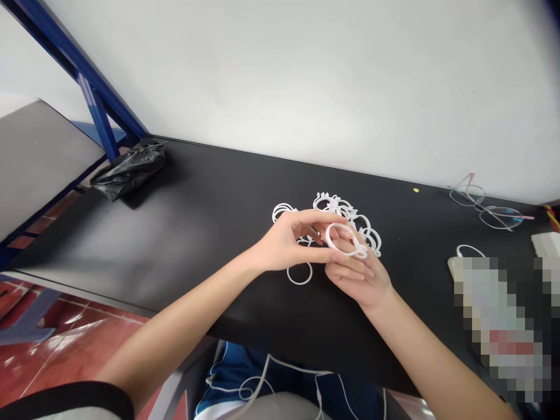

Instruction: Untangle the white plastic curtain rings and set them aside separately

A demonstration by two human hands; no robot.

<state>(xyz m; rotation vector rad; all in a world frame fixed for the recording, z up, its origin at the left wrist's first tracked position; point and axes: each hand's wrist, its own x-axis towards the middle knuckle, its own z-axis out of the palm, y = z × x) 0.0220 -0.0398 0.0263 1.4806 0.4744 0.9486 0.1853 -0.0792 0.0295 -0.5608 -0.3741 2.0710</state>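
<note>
Between my two hands is a thin white ring [329, 234] with a small looped ornament at its right side. My left hand [291, 240] pinches the ring's edge between thumb and fingers. Coming from the right, my right hand [361, 280] has its fingers curled behind and under the same ring, against its ornamented side; its exact grip is partly hidden. Behind the hands lies a pile of similar white rings [370, 224] with leaf-like and looped ornaments. A few stacked rings [282, 209] lie left of the pile, and one plain-looking ring [300, 284] rests below my left hand.
The black table [210, 192] meets a white wall. A crumpled black plastic bag [131, 169] lies at the far left by a blue metal frame [98, 116]. Eyeglasses [501, 217] and a blurred-out object [499, 326] are on the right. White cables [301, 368] cross my lap.
</note>
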